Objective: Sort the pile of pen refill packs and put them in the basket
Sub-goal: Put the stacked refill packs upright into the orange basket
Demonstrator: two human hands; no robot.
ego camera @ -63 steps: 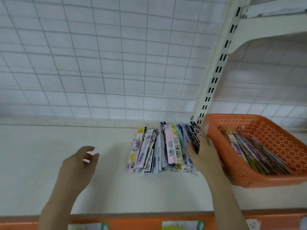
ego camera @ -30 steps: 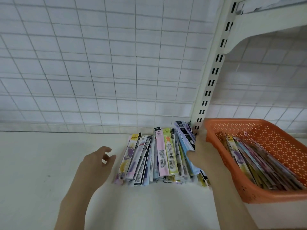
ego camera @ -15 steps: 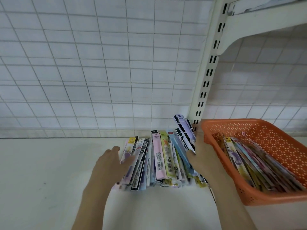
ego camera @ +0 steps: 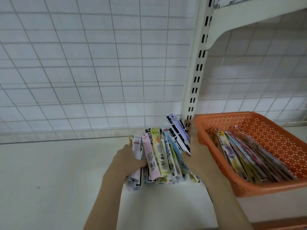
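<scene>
A pile of long, narrow pen refill packs (ego camera: 157, 156) in pink, green, blue and black-and-white lies on the white shelf, pressed together between both hands. My left hand (ego camera: 126, 161) clasps the pile's left side, thumb across the top packs. My right hand (ego camera: 197, 156) grips the right side, where several packs tilt upward against the fingers. Directly to the right stands an orange perforated basket (ego camera: 265, 127) with several packs (ego camera: 245, 156) lying slanted inside.
A white wire grid panel (ego camera: 99, 72) backs the shelf. A slotted white upright (ego camera: 196, 77) rises just behind the pile and the basket's left corner, carrying a bracket and an upper shelf (ego camera: 259, 14). The white shelf surface (ego camera: 49, 180) stretches left.
My left hand has moved right from open shelf onto the pile's left side. The pile has been squeezed narrower between both hands, with the right-side packs tipped up.
</scene>
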